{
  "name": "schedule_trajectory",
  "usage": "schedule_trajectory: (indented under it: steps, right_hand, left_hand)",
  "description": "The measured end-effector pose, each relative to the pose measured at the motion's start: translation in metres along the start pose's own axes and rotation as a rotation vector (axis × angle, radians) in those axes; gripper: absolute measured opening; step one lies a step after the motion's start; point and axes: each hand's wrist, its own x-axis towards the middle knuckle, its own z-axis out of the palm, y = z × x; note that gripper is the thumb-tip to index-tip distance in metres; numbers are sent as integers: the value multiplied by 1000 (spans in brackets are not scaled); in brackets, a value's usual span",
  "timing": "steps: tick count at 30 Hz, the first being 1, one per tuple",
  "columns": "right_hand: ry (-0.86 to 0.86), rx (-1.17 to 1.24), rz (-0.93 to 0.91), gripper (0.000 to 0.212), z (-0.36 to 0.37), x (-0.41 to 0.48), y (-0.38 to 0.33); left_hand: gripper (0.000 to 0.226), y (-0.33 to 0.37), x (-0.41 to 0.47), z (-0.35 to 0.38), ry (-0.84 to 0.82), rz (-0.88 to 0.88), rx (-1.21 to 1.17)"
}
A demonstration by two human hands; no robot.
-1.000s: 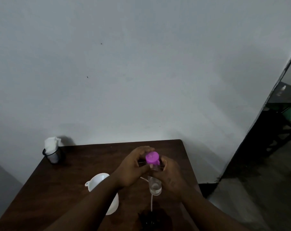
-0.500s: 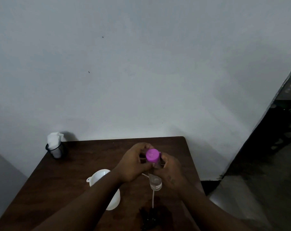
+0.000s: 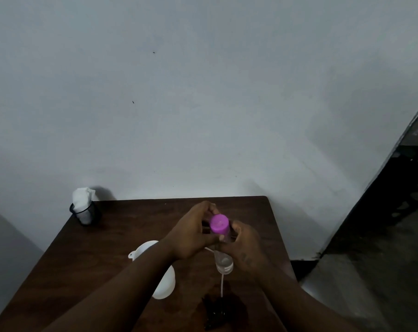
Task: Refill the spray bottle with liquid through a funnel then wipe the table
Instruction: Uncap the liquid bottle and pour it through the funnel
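Both hands are gripping the spray bottle [image 3: 224,261], which is being held over the middle of the table [image 3: 131,224]. The fingers of the left hand [image 3: 191,232] are curling round the bottle's upper part, arching behind and beside the magenta cap [image 3: 219,224], while the thumb is lying across the near side. The right hand [image 3: 245,248] is wrapping the clear body from the right, its fingers and thumb closing on it just below the cap. The cap is sitting on the bottle's top and is facing up toward the camera.

The clear lower end of the bottle is showing beneath the two hands, close to the tabletop; whether it is touching the wood cannot be told. A thin white line [image 3: 222,285] is running from that end toward the near edge, and whether it is a tube or a reflection cannot be told.

A white funnel [image 3: 144,250] is lying on the table just left of the bottle, with the left forearm [image 3: 121,288] crossing over it. A dark crumpled item [image 3: 216,312], too dim to identify, is lying at the near edge in front of the bottle. At the far left corner a black mesh cup [image 3: 85,215] is holding a white tissue [image 3: 81,197]. A pale wall [image 3: 203,104] is rising behind the table.
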Motion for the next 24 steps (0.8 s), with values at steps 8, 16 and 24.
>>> schedule_trajectory:
  steps: [8, 16, 24]
  right_hand:
    - [-2, 9, -12, 49, -3, -6, 2]
    - [-11, 43, -14, 53, -2, -9, 1]
    - [-8, 72, -29, 62, -2, -11, 3]
  left_hand:
    - [79, 1, 0, -8, -224, 81, 51]
    - [57, 1, 6, -5, -102, 8, 85]
    - [64, 1, 4, -7, -200, -7, 85]
